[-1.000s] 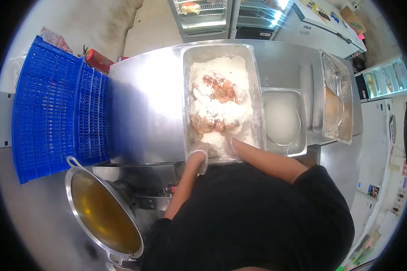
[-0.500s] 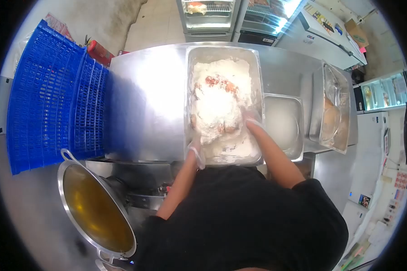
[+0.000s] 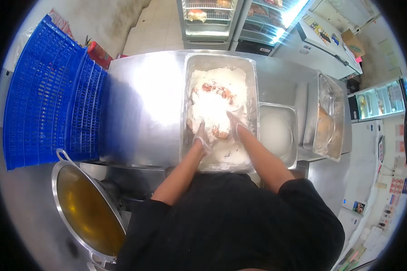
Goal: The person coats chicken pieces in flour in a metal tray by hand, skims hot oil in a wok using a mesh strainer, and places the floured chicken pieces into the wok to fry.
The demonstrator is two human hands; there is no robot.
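Note:
A deep metal tray (image 3: 253, 90) holds white flour (image 3: 233, 156) with pieces of reddish raw meat (image 3: 219, 91), probably chicken, partly coated in it. Both my hands wear thin clear plastic gloves and press into the floury heap from its near side. My left hand (image 3: 202, 136) is at the heap's left edge, near the tray's left wall. Over on the right, my right hand (image 3: 236, 125) angles inward toward it. Between them shows a floured piece (image 3: 220, 133). Flour and glare hide the fingers of both hands, so whether they grip any meat is unclear.
A smaller metal pan (image 3: 276, 133) with pale contents adjoins the tray on the right. Beyond it stands a tilted metal container (image 3: 325, 119). A blue plastic crate (image 3: 36, 99) is at left, above a large wok of yellow oil (image 3: 88, 210). Fridges (image 3: 208, 22) line the back.
My hands have come closer together: the right moved left and inward, away from the tray's right wall, and the left shifted slightly up and right. The camera view has shifted slightly.

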